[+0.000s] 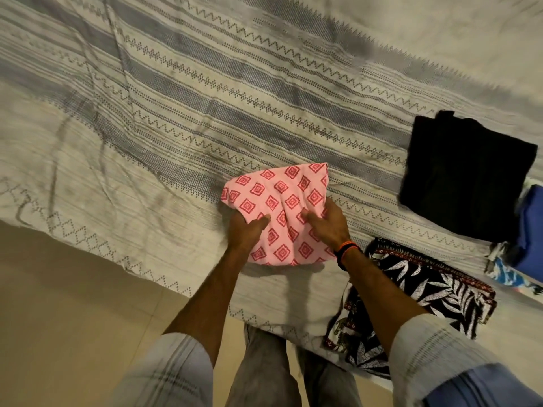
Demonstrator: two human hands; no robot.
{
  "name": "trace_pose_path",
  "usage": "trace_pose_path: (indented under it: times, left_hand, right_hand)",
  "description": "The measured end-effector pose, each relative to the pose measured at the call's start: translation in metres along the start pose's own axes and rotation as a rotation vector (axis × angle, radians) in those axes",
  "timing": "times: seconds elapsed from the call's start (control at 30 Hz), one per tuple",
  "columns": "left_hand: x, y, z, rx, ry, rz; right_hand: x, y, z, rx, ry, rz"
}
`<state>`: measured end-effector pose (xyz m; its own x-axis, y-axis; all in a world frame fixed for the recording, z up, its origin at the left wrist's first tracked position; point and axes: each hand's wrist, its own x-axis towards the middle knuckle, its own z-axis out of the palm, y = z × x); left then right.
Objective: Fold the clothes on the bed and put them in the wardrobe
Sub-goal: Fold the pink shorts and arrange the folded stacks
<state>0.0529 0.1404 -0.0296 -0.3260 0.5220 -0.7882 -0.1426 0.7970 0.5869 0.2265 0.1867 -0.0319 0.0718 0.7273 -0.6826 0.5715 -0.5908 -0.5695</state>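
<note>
The pink cloth [279, 210], printed with red diamonds, is a small folded bundle held over the near part of the bed [176, 113], close to its edge; a shadow lies on the bedspread under its near side, so it seems lifted a little rather than lying flat, though I cannot tell whether its far edge touches the cover; the left hand [245, 230] grips the bundle's left side, thumb on top and fingers tucked out of sight beneath, and the right hand [327, 224] grips the right side the same way, thumb pressed into the top layer; each grip is thus closed round the cloth, one at either side, with the bundle spanning the gap between them; holding both sides probably keeps the folds from slipping open, which suits either a last tidy or carrying it off to the wardrobe, which is not in view; to the right, well apart from the hands, a folded black garment [467, 177] lies flat on the bed, and nearer, just beside the right wrist, a black and white leaf-print cloth [423, 292] rests at the bed's edge; blue fabric [531, 230] sits at the far right margin; these look like pieces already folded and set aside.
</note>
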Motion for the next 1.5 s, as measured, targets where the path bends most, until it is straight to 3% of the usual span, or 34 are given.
trace_pose_path:
  times: [0.33, 0.8, 1.27, 1.33, 1.4, 1.5]
  left_hand:
    - [-0.088, 0.012, 0.037, 0.114, -0.113, 0.121]
    - [-0.224, -0.073, 0.156, 0.22, -0.263, 0.141]
    - [-0.238, -0.113, 0.219, 0.422, -0.298, 0.099]
    - [-0.228, -0.122, 0.219, 0.69, -0.198, 0.143]
    - [-0.219, -0.132, 0.219, 0.997, -0.082, 0.181]
    - [-0.222, -0.143, 0.216, 1.175, -0.062, 0.433]
  right_hand:
    - [-0.079, 0.027, -0.074, 0.16, 0.101, -0.016]
    - [-0.196, 0.185, -0.202, 0.258, 0.22, 0.022]
    - [-0.209, 0.277, -0.234, 0.363, 0.202, 0.137]
    - [-0.204, 0.287, -0.226, 0.238, 0.24, 0.202]
    - [-0.198, 0.294, -0.219, -0.047, 0.262, 0.245]
    - [-0.201, 0.294, -0.206, -0.407, 0.241, 0.096]
